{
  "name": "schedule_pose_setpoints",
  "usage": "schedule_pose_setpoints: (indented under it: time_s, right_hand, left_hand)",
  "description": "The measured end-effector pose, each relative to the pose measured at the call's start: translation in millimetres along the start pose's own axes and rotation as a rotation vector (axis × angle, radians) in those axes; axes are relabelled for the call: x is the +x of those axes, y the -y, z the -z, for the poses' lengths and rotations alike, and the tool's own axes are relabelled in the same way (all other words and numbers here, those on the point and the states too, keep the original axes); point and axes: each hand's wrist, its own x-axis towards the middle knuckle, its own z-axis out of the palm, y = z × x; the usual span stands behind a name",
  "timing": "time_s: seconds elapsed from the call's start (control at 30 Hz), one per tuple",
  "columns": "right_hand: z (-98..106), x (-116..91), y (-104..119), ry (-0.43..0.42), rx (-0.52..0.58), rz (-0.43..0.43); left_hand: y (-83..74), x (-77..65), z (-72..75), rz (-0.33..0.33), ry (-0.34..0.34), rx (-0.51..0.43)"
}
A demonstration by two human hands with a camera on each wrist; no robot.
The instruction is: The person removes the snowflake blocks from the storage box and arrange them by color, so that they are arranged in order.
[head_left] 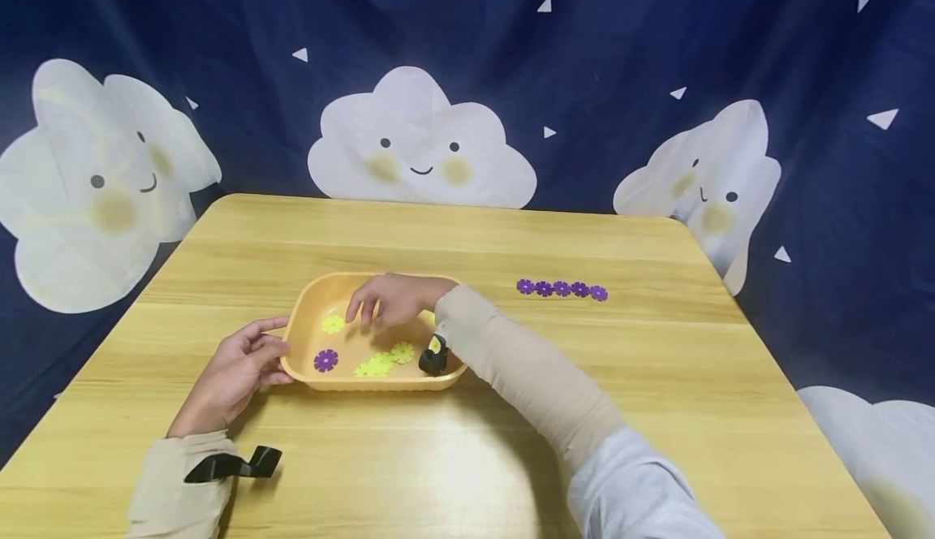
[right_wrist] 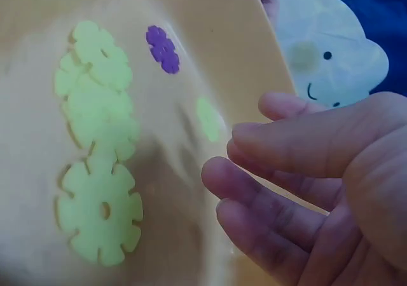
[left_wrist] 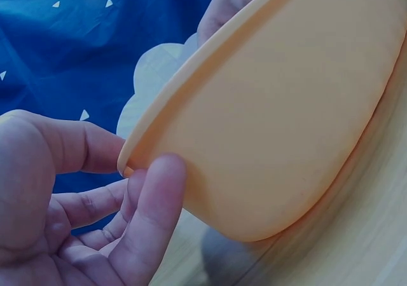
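Note:
My left hand [head_left: 237, 368] pinches the left end of an orange plastic tray [head_left: 372, 385], the rim between thumb and fingers. Inside the tray lie several yellow snowflake-shaped plastic discs [head_left: 380, 363], some overlapping, near its front side. A lone yellow disc [head_left: 333, 325] and a purple disc [head_left: 325, 360] lie toward the left end. Over the tray hovers my right hand [head_left: 394, 299], fingers loosely bent with nothing between them. In the right wrist view its fingertips [right_wrist: 222, 175] are close to the lone yellow disc [right_wrist: 207, 119].
Right of the tray, several purple discs [head_left: 562, 288] form a straight row on the wooden table [head_left: 657, 360]. Black straps hang at both wrists, the left one [head_left: 234, 466] beside the tan sleeve. A dark blue cloud-print curtain [head_left: 584, 52] stands behind the table.

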Motion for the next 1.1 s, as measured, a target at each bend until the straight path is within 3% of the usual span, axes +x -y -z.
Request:
schedule_pose_setpoints:
  time_s: [0.4, 0.63, 0.93, 1.1]
  right_hand:
    - [-12.1, 26.0, 1.8, 0.055, -0.098, 0.026]
    - [-15.9, 35.5, 5.5, 0.161, -0.067, 0.013]
    - [-20.6, 37.5, 13.8, 0.223, -0.013, -0.176]
    - [-21.1, 37.9, 13.6, 0.234, -0.086, -0.191]
  left_hand:
    - [-1.3, 0.0, -0.4, -0.003, -0.005, -0.013]
    - [-1.2, 0.4, -0.1, -0.014, 0.002, -0.036]
    - [-1.4, 0.8, 0.9, -0.014, 0.011, -0.027]
    - [-0.2, -0.2, 1.0, -0.022, 0.02, -0.024]
